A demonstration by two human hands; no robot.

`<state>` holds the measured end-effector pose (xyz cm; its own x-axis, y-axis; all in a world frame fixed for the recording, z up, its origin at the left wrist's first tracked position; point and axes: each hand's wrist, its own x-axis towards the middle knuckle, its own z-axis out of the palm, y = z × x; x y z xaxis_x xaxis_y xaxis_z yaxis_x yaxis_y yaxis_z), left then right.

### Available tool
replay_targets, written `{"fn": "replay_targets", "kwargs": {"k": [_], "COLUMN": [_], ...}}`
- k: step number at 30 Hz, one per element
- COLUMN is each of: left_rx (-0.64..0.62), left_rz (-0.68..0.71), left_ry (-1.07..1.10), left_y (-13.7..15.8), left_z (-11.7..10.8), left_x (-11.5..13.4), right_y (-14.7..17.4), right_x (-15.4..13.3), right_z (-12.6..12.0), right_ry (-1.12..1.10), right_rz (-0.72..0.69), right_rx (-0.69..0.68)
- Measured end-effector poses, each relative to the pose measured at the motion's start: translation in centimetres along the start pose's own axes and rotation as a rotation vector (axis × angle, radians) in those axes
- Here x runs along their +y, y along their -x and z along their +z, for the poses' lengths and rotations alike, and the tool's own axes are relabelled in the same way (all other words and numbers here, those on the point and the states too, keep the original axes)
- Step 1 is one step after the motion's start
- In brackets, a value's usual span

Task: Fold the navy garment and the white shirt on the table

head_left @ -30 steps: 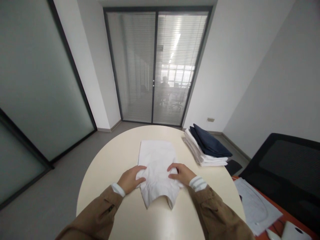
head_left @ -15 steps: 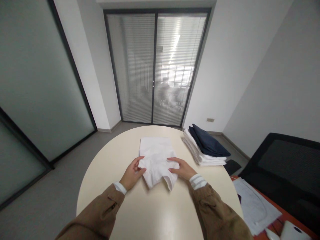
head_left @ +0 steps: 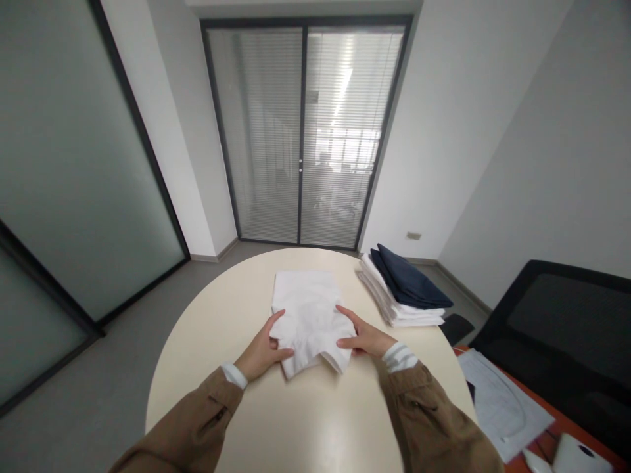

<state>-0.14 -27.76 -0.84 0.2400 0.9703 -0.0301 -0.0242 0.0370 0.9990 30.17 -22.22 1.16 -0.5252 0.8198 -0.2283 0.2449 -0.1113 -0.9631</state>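
A white folded garment (head_left: 310,309) lies on the round table (head_left: 207,341) in front of me. Its far end is flat and square, while the near end is loose, with a curved, raised edge. My left hand (head_left: 261,349) grips its left side, thumb near the front corner and index finger higher along the edge. On the opposite side my right hand (head_left: 369,336) has its thumb and index finger on the fabric, other fingers tucked partly beneath. Which kind of garment it is, I cannot tell.
At the table's right edge sits a stack of folded white cloths (head_left: 389,302) topped by dark navy ones (head_left: 409,282). Beyond it stand a black mesh chair (head_left: 562,341) and a reddish surface bearing a pale grey bag (head_left: 503,401). A glass door (head_left: 300,131) is behind the table.
Both hands have shifted slightly, with the fingers adjusting along the garment's sides. Its near end is spread a little wider and its front edge has changed shape. The stack stays put.
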Motion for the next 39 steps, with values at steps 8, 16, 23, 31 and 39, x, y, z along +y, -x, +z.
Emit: {"fn": "replay_targets", "kwargs": {"k": [8,16,23,31,39], "left_rx": [0.265,0.361,0.291,0.235,0.265], "left_rz": [0.121,0.295,0.303,0.28,0.233], "left_ry": [-0.082,-0.151,-0.472,-0.911,-1.043], "left_y": [-0.9,-2.7,-2.5,-0.1,0.1], "left_z": [0.1,0.6,-0.8,-0.6,-0.1], "left_x": [1.5,3.0,0.6,0.0,0.1], "right_y": [-0.6,-1.8,-3.0,-1.2,-0.2], "right_x": [-0.9,-0.7,2.0,1.4,-2.5], "right_z": [0.0,0.5,-0.8,-0.4,2.3], "right_ry": [0.114,0.045,0.311,0.765,1.034], "right_rz": [-0.257,-0.458,-0.534,-0.408,-0.584], "right_rx": [0.181,0.544,0.451,0.216,0.56]}}
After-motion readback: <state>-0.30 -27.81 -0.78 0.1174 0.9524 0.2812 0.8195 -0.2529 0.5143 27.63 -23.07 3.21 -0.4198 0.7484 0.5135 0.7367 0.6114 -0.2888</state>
